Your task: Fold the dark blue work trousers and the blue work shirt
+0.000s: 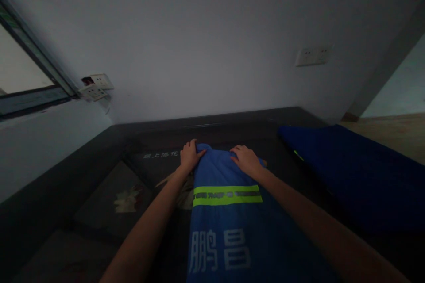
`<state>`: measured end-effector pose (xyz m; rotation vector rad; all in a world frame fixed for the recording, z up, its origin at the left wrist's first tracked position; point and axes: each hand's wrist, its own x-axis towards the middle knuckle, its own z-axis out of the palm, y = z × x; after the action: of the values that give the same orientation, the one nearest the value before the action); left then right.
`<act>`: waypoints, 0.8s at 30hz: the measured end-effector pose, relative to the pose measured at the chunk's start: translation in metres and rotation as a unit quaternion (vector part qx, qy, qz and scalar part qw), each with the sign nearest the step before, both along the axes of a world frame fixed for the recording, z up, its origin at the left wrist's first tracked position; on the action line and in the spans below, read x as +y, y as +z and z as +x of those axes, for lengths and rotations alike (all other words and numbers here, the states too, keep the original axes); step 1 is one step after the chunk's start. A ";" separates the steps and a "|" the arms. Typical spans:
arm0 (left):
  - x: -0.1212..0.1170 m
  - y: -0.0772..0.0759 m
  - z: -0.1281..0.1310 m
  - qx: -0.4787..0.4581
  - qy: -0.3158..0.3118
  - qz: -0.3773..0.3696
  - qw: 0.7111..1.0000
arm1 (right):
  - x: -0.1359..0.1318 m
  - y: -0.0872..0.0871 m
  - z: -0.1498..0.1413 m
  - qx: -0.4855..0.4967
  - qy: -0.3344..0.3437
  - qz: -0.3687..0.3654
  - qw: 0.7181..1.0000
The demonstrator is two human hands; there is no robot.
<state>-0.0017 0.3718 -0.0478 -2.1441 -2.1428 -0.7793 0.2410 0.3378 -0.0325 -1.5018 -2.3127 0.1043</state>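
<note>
A blue work garment [229, 221] with a yellow-green reflective stripe and white characters lies along the dark table [99, 177] in front of me. My left hand [189, 155] grips the garment's far left corner, fingers curled into the cloth. My right hand [245, 159] rests on its far right part, fingers bent and pressing the fabric. Both forearms reach forward along the garment's sides.
A second, darker blue folded cloth [352, 172] lies at the right on the table. The table sits in a corner of white walls with sockets [96, 87] at the left and a wall outlet [314, 55] at the right. A window [23, 75] is at the left.
</note>
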 end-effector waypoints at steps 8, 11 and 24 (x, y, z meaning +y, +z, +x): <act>-0.020 0.000 0.037 0.055 -0.116 0.001 0.992 | -0.025 -0.012 0.034 -0.053 -0.008 -0.005 0.999; -0.027 -0.014 0.049 0.067 -0.117 -0.045 0.990 | -0.028 -0.020 0.040 -0.069 -0.010 -0.030 0.997; -0.029 -0.022 0.044 0.077 -0.112 -0.059 0.989 | -0.026 -0.031 0.048 -0.067 -0.001 -0.032 0.997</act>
<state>0.0420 0.3429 -0.0697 -2.4454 -1.9432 -0.4860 0.2887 0.3118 -0.0631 -1.5882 -2.4336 0.0796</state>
